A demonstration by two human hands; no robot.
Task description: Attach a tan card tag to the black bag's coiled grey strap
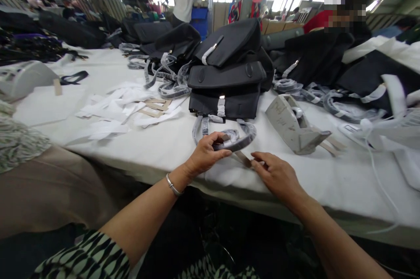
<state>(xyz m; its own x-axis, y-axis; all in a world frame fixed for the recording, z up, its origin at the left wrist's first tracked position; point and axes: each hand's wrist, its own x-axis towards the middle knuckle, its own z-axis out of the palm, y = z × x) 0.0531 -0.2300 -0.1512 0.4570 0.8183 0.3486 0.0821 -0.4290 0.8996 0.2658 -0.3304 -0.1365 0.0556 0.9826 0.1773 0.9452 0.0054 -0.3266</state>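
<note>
Plastic-wrapped bag handle (241, 136) clamped in left hand (206, 154); right hand (277, 176) pinches tape strip (243, 158). Tape dispenser (292, 125) near on white bench (157, 147).

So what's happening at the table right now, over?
Left hand grips wrapped bag handle. Right hand pinches tape strip. Tape dispenser close right.

The left hand (210, 153) covers part of the grey wrapped bag handle (241, 139). The strip of brown tape (243, 159) goes under the right hand (278, 176). The far background is blurred, and the white plastic sheets (398, 147) are cut by the right edge.
</note>
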